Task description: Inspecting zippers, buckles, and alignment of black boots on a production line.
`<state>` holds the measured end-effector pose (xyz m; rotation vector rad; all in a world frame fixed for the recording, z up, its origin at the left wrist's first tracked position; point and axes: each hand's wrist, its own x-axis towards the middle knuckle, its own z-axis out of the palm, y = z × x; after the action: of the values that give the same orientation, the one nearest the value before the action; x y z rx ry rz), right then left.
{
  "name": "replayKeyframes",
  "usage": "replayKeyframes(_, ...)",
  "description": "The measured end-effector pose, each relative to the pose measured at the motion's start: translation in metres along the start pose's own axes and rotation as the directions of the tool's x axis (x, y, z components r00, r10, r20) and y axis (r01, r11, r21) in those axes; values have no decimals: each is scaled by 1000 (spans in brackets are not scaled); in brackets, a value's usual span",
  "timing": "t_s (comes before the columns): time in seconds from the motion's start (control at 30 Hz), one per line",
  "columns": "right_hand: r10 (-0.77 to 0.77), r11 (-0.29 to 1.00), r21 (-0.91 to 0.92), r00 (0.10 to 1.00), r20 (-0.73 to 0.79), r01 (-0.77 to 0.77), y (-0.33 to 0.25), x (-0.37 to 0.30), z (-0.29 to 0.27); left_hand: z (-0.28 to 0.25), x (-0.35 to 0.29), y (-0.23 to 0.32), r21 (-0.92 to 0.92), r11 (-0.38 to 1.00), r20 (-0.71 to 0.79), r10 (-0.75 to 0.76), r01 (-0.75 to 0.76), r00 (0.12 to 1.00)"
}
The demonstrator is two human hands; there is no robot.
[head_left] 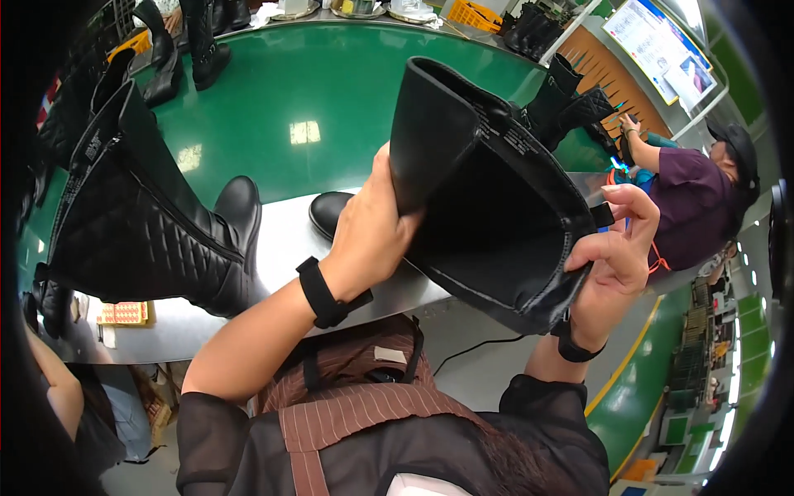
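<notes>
A tall black boot is tilted toward me, and its wide shaft opening shows the dark lining with small pale print. Its rounded toe pokes out to the left beyond my wrist. My left hand is closed around the outer side of the shaft. At the opening's right rim, my right hand pinches the edge between thumb and fingers, beside a small black pull tab. Left of my left hand, a second tall black boot with a quilted shaft and a side zip leans on the metal edge of the table.
The green table curves around with a metal strip along its near side. More black boots stand at the far right and far left. A small red-yellow box lies near left. A co-worker in purple works at right.
</notes>
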<state>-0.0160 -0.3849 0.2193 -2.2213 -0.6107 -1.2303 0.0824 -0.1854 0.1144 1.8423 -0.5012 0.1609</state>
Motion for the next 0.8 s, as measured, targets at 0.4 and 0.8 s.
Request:
replayKeyframes(0.4, 175, 974, 160, 981, -79, -161, 30, -13, -14, 1, 5, -5, -198, 980, 41, -6, 14, 999)
replayKeyframes(0.8, 58, 998, -7, 996, 72, -58, -2, -1, 39, -22, 32, -27, -259, 966, 43, -2, 13, 999)
